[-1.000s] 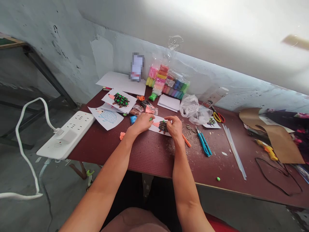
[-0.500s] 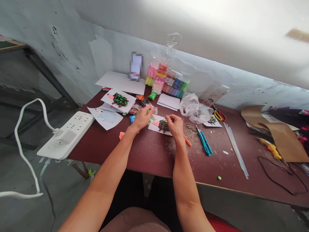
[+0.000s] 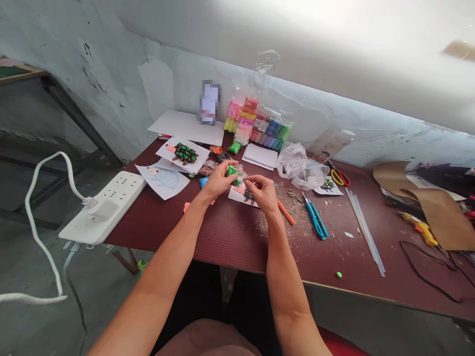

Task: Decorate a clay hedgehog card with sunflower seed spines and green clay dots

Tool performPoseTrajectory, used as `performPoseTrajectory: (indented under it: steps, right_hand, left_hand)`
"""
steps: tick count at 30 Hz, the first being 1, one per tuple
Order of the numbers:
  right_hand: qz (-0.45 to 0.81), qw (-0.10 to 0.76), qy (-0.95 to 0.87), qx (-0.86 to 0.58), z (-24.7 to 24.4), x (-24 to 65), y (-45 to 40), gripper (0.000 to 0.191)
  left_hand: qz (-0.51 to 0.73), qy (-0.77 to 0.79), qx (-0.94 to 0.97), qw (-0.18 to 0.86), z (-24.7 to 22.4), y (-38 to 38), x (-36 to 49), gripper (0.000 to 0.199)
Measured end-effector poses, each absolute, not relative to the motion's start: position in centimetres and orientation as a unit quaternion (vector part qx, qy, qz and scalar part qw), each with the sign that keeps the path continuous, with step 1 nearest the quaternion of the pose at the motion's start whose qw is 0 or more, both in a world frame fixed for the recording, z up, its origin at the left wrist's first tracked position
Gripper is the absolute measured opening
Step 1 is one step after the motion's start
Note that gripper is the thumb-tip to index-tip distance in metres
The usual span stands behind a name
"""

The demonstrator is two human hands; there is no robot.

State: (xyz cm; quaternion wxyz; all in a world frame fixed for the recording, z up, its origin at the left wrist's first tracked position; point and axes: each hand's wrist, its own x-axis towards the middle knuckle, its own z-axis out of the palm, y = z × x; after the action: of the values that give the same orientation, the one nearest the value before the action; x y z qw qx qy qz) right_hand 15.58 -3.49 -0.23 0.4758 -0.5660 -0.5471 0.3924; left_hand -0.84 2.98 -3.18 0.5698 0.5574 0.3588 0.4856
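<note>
Between my hands is a small packet of green modelling clay (image 3: pixel 232 171) in clear plastic. My left hand (image 3: pixel 219 181) grips it from the left, thumb in front and fingers behind. The fingertips of my right hand (image 3: pixel 261 190) pinch together at the packet's right end, on its clear plastic edge. Below them lies a white card (image 3: pixel 237 196) with a hedgehog made of pink clay and dark seed shells, partly covered by my right hand. An orange stick-like tool (image 3: pixel 286 212) rests just right of that hand, near scattered seed shells (image 3: pixel 295 197).
Left are a finished hedgehog card (image 3: pixel 200 148), a blue hedgehog drawing (image 3: pixel 166 180) and a power strip (image 3: pixel 107 207). Clay packs (image 3: pixel 256 126) lean on the wall. Rightward lie a utility knife (image 3: pixel 315 217), scissors (image 3: pixel 339 177), glue sticks (image 3: pixel 365 232) and a glue gun (image 3: pixel 423 230).
My left hand has lifted the green clay packet into view. My right hand has moved left to meet it, its fingertips now on the plastic.
</note>
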Motion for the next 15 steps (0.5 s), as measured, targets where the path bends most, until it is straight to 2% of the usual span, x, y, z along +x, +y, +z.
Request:
performPoseTrajectory:
  steps: [5, 10, 15]
  right_hand:
    - [0.345, 0.485, -0.553, -0.583, -1.01, 15.66, -3.32, 0.039]
    - [0.292, 0.493, -0.564, -0.595, -1.29, 15.56, -3.30, 0.040]
    - [0.293, 0.472, -0.577, -0.599, -1.12, 15.62, -3.33, 0.041]
  left_hand:
    - [0.488, 0.330, 0.533, 0.608, -3.10, 2.84, -0.64, 0.023]
    - [0.449, 0.315, 0.517, 0.658, -2.86, 2.46, -0.69, 0.029]
    - [0.444, 0.333, 0.520, 0.648, -2.66, 2.15, -0.65, 0.035]
